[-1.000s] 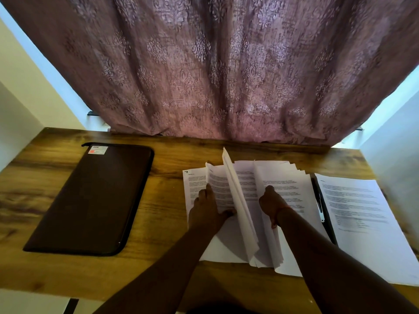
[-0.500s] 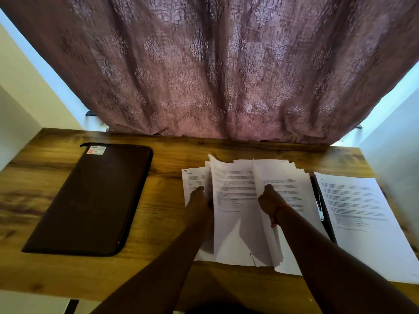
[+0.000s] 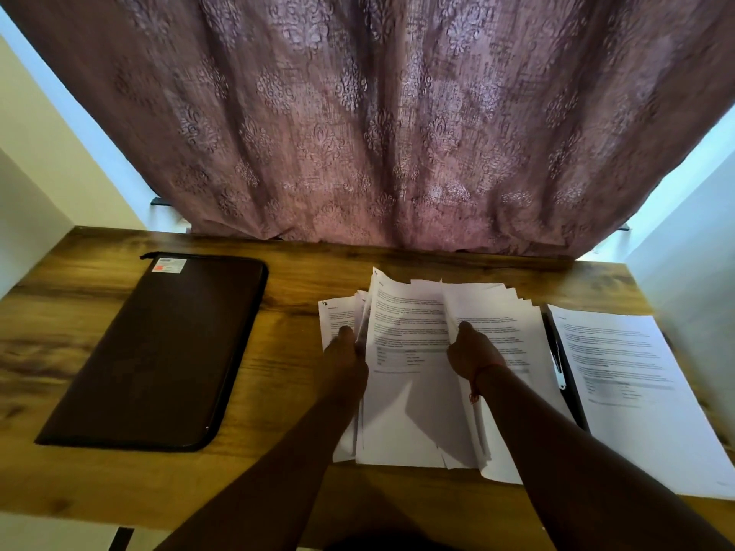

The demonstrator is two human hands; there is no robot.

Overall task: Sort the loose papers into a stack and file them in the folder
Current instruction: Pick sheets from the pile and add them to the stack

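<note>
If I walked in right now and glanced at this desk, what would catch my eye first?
Probably the fanned pile of white papers in the middle of the wooden desk, with the left hand and right hand both working into it. Next, the dark closed folder lying apart on the left, and the big patterned mauve curtain hanging behind. A separate printed sheet lies at the right.

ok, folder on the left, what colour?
Dark brown folder, zipped edge, small label at its far corner; the only view, head, shows it.
</note>
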